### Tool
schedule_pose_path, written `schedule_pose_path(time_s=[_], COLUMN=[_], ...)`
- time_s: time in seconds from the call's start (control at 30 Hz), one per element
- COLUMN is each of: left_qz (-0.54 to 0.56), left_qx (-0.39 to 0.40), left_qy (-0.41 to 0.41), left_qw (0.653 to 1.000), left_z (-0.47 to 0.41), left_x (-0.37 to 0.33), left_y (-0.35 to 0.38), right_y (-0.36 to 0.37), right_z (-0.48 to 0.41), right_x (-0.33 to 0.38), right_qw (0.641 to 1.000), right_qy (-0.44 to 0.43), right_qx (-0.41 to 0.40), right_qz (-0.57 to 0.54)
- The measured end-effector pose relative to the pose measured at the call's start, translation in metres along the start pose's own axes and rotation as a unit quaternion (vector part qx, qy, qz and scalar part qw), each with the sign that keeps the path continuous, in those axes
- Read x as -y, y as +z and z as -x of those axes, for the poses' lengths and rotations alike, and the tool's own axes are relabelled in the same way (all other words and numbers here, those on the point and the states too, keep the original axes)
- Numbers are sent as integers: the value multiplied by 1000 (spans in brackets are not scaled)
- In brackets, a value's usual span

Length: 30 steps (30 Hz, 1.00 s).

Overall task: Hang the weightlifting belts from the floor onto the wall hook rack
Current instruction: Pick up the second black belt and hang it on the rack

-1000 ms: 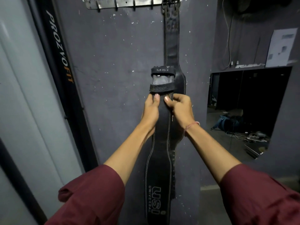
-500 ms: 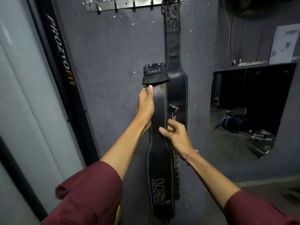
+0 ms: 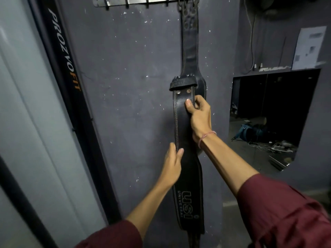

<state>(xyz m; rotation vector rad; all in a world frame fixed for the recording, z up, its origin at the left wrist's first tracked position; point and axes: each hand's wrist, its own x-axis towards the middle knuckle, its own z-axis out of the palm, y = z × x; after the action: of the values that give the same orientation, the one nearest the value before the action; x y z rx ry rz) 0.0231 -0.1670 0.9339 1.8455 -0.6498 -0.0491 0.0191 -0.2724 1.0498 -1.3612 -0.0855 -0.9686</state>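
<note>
- Right hand (image 3: pixel 199 116) is clamped on the USI belt (image 3: pixel 180 126) just below its top. The thumb lies across the face and the fingers are curled round the right edge.
- Left hand (image 3: pixel 172 163) is lower down and well apart from the right. It pinches the belt's left edge with the thumb tip on the stitched border; the fingers behind are mostly hidden.
- The belt is upright in front of the grey wall (image 3: pixel 125 86), overlapping the lower half of the hung belt (image 3: pixel 190 51), which is already up at the right end of the hook rack (image 3: pixel 139 0).
- Its folded end (image 3: pixel 182 84) is uppermost and well below the rack, so it is not yet hung.
- Free hooks (image 3: pixel 127 5) show to the left of the occupied one.
- Handling, as a judgement: the belt looks like thick stitched leather, stiff across its width but able to flex along its length. The wide back section hangs low, so it is probably bottom-heavy.
- The face has some sheen and a flat grip could slide on it. Wrapping round an edge, as both hands do, looks safer.
- Best hold for the lift is likely close under the folded end, to steer it onto a hook. The other hand would go lower to carry the weight and stop the tail swinging.
- It does not look fragile. The main risk is knocking the hung belt loose.
</note>
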Motion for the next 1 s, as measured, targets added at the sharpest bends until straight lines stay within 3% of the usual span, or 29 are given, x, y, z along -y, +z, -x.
schedule_pose_path(time_s=[0.13,0.27,0.33,0.4,0.47,0.6,0.7,0.83,1.0], left_qz=[17,133,233,360,419,422,408,372,381], left_qx=[13,-49,-33,2,-37,-89,-73,-49,-7], left_qy=[-27,33,38,-21,-69,-98,-33,75,101], left_qw=[999,989,971,933,904,897,910,924,919], left_z=[-1,-6,-22,-42,-66,-78,-77,-66,-52], left_x=[10,-27,-49,-71,-84,-94,-92,-88,-87], left_y=[3,-7,-18,-33,-53,-75,-79,-73,-74], right_y=[-3,-5,-6,-6,-6,-7,-3,18,34], right_z=[13,26,35,45,54,64,67,59,28], right_x=[-4,-11,-18,-25,-31,-32,-30,-7,7], right_qw=[1000,1000,999,998,996,991,987,991,993], right_qy=[1,-2,3,27,49,79,111,119,72], right_qx=[16,23,35,54,76,112,116,43,-19], right_qz=[19,20,7,-6,-9,2,-2,-51,96])
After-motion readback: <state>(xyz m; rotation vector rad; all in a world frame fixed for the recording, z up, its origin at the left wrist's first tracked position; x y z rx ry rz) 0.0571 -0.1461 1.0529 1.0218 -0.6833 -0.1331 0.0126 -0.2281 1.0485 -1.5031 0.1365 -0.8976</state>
